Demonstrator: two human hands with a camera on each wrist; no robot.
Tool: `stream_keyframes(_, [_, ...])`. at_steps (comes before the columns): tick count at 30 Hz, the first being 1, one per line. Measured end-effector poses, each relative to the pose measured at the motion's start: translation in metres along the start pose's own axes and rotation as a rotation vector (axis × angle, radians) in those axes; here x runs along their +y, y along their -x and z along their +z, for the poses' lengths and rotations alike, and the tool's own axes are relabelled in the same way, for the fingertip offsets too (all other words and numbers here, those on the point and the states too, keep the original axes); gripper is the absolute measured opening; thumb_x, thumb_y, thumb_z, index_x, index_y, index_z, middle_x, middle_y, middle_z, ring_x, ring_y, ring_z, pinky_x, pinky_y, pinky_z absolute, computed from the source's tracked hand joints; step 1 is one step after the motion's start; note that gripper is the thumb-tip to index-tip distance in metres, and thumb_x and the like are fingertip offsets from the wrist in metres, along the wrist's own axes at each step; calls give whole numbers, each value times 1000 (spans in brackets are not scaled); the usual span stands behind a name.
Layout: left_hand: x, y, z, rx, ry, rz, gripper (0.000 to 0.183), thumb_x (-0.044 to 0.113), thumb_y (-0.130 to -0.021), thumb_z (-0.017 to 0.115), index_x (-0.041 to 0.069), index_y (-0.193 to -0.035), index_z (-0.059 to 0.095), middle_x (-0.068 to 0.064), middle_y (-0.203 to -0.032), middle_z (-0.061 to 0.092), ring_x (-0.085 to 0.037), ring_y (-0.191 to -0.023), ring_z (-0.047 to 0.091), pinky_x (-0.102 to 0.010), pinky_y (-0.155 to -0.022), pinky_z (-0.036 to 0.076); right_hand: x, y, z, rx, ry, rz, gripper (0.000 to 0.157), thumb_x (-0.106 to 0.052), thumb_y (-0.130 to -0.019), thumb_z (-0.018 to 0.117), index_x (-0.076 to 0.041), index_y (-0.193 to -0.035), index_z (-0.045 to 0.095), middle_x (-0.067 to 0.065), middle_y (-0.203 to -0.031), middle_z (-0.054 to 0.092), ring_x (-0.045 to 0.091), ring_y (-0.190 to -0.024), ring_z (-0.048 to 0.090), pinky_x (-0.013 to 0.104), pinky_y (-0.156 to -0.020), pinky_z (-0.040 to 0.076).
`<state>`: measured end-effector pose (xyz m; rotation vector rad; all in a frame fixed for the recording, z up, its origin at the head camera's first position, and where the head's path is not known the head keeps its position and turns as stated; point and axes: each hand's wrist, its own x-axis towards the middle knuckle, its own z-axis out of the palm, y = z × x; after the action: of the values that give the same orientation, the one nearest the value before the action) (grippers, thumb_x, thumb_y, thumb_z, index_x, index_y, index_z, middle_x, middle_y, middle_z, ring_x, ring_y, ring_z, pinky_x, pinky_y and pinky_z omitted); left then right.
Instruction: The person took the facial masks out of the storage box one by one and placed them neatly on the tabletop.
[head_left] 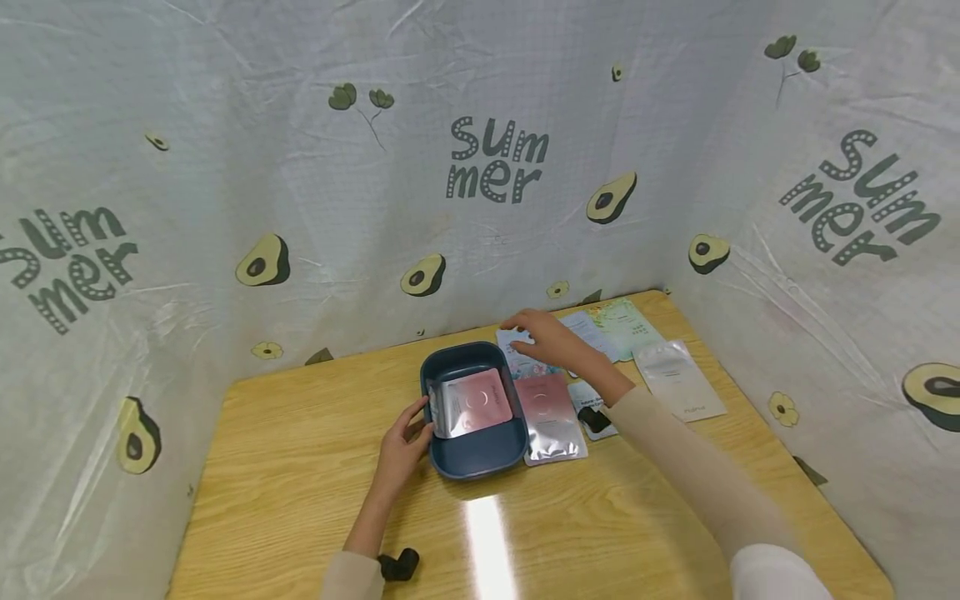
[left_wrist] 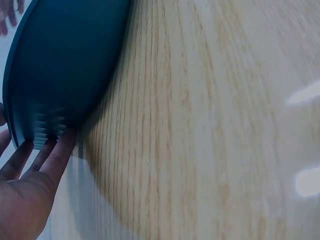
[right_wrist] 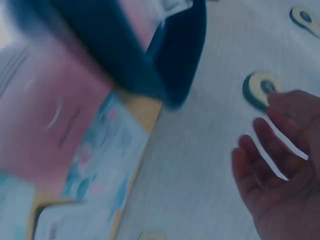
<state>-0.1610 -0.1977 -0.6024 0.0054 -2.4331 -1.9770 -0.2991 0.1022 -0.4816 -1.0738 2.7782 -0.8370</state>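
Observation:
A dark blue rectangular basin stands on the wooden table with a pink-and-silver foil packet lying inside it. My left hand is at the basin's left side; in the left wrist view its extended fingers touch the outer wall. Over the back edge of the table, just right of the basin, my right hand hovers with parted fingers and nothing between them. Beneath it lies a pale blue floral packet, partly hidden by the hand. Another pink-and-silver packet lies against the basin's right side.
Further right are a green floral packet, a light blue packet, a cream-and-silver packet and a small white packet partly under the right wrist. A white avocado-print sheet hangs behind the table and along both sides.

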Motion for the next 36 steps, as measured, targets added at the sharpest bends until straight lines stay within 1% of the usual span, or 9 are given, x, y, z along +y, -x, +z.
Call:
stream_keyframes(4, [1,-1,1,2,-3,0,51,8,-101,63,8,-151,49,-16,-159,40,-41,-135,52,-40,-98,55,-23,-31,17,-181,-10,-12,41,-15,-99,68,-2,-137,62,15,-134,64,32,-120,62,42,-99,53])
stream_keyframes(6, [-5,-3,3,11,1,15,51,9,-101,63,10,-150,50,-15,-158,41,-40,-134,53,-40,-99,54,-30,-45,28,-248,-25,4,42,-17,-99,69,-2,-137,62,13,-135,64,29,-122,62,40,-102,52])
stream_keyframes(10, [-8,-3,4,5,31,29,50,8,-101,63,11,-150,51,-14,-158,42,-40,-134,53,-38,-99,54,-41,-66,51,-331,-23,55,45,-18,-97,71,-4,-139,61,11,-137,63,27,-125,60,37,-104,50])
stream_keyframes(14, [-8,-3,4,0,28,20,50,8,-102,62,12,-150,50,-12,-158,42,-39,-134,53,-38,-99,54,-45,-75,72,-379,0,125,55,-22,-94,75,-5,-143,57,10,-143,60,26,-131,56,37,-108,47])
stream_keyframes(19, [-9,-3,3,8,16,25,51,9,-102,63,12,-151,50,-13,-158,42,-40,-135,52,-44,-100,53,-47,-77,94,-406,17,240,66,-28,-90,80,-12,-148,53,6,-150,53,24,-139,49,39,-113,43])
stream_keyframes(22, [-11,-3,3,18,7,33,51,9,-101,63,12,-151,50,-14,-158,42,-40,-134,52,-41,-98,55,-49,-77,104,-406,27,273,72,-28,-88,82,-14,-151,50,6,-153,50,25,-141,46,41,-114,41])
stream_keyframes(25, [-12,-4,2,21,11,32,51,8,-101,63,13,-150,50,-13,-158,42,-39,-134,53,-34,-95,56,-50,-75,113,-411,78,302,77,-29,-86,84,-17,-153,48,5,-154,49,24,-143,44,42,-116,40])
stream_keyframes(32, [-11,-4,1,28,12,30,51,6,-100,65,12,-149,53,-14,-156,45,-40,-132,54,-26,-90,55,-47,-66,126,-415,282,285,83,-35,-79,89,-22,-151,50,1,-155,43,24,-142,41,50,-112,42])
stream_keyframes(36, [-7,-3,0,39,-7,23,50,6,-99,66,11,-147,54,-15,-154,47,-40,-130,57,-25,-87,56,-47,-65,132,-398,317,277,85,-38,-77,91,-27,-150,51,0,-151,44,25,-139,40,52,-110,44])
